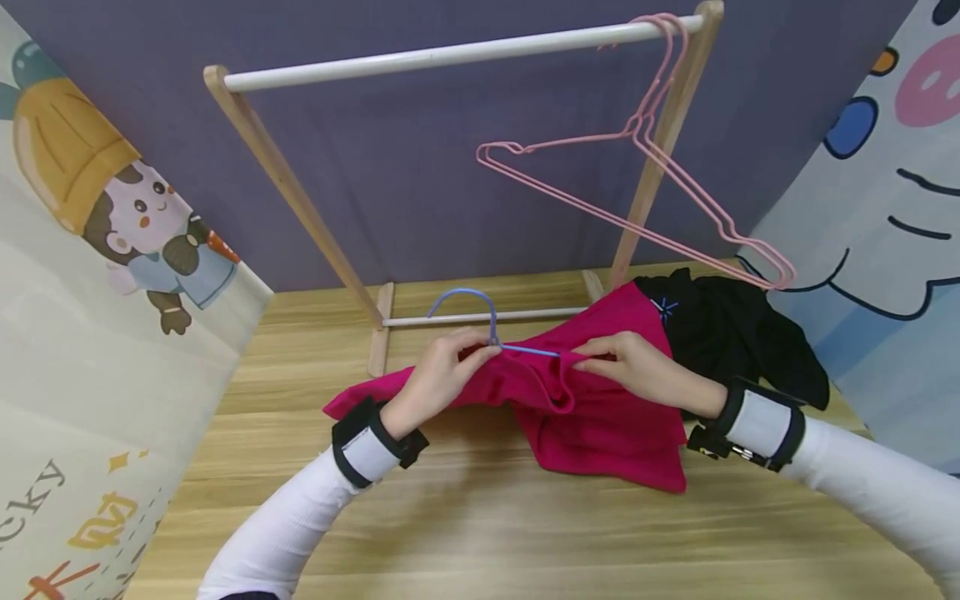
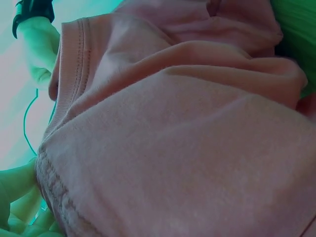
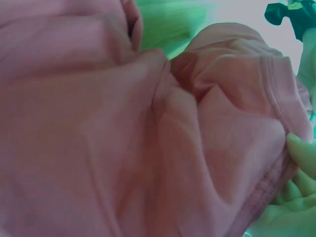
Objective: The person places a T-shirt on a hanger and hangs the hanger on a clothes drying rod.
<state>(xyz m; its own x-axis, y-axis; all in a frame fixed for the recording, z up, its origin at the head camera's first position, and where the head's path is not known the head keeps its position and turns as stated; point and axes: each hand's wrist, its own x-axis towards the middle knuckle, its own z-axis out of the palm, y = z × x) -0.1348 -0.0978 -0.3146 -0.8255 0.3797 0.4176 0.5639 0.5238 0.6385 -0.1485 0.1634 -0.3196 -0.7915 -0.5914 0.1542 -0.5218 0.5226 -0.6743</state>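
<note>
A magenta T-shirt (image 1: 615, 425) is held up by its neckline over the wooden floor. A blue clothes hanger (image 1: 468, 292) is partly inside it; its hook and a stretch of one arm show at the collar, and the rest is hidden by the cloth. My left hand (image 1: 442, 371) pinches the shirt and hanger at the base of the hook. With thumb and fingers, my right hand (image 1: 637, 367) pinches the neckline near the visible hanger arm. In the right wrist view, the right thumb (image 3: 302, 155) presses on the collar edge. The shirt (image 2: 173, 148) fills most of the left wrist view.
A clothes rack with a white top bar (image 1: 450, 57) and wooden legs stands behind the hands. Pink hangers (image 1: 637, 133) hang at its right end. A black garment (image 1: 757, 333) lies on the right, partly under the shirt. Printed panels (image 1: 112, 250) flank both sides.
</note>
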